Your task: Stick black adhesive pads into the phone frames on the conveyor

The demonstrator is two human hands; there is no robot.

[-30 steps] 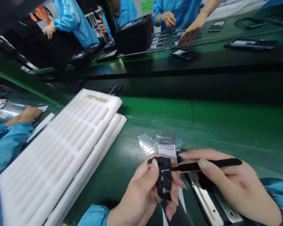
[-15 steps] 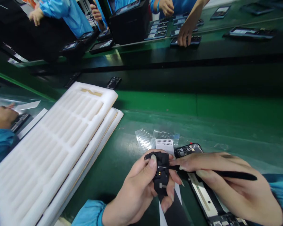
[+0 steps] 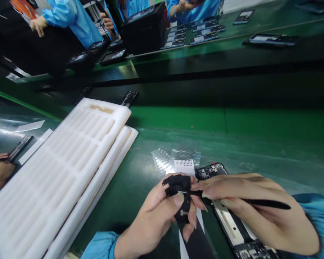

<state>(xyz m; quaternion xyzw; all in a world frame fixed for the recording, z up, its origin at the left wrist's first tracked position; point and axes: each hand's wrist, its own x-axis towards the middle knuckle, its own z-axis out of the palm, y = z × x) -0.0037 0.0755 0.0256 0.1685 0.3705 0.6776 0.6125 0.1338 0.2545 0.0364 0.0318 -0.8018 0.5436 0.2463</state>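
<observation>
A small black molded part [image 3: 179, 183] is held between the thumb and fingers of my left hand [image 3: 156, 216]. Closed around black tweezers [image 3: 267, 204] is my right hand [image 3: 259, 212], and their tip touches the part near my left thumb. Under my right hand lies an opened phone body [image 3: 229, 223] with its circuit board showing at the top end. Behind my left hand are a white card with rows of dark dots [image 3: 184, 163] and clear plastic sheets of small pieces [image 3: 162, 160]. A black strip [image 3: 196, 241] runs below the part.
Stacked white foam trays [image 3: 56, 172] fill the left side. A phone part [image 3: 129, 98] lies behind them. At far left a person's hand [image 3: 0, 171] holds a phone frame. Across the bench, people in blue sleeves stand behind rows of phones [image 3: 205, 32] and a black box [image 3: 143, 28].
My left thumb has shifted lower on the black part, and a small light tab now shows at the part's left edge. The co-worker's hand across the bench has lifted off the phones.
</observation>
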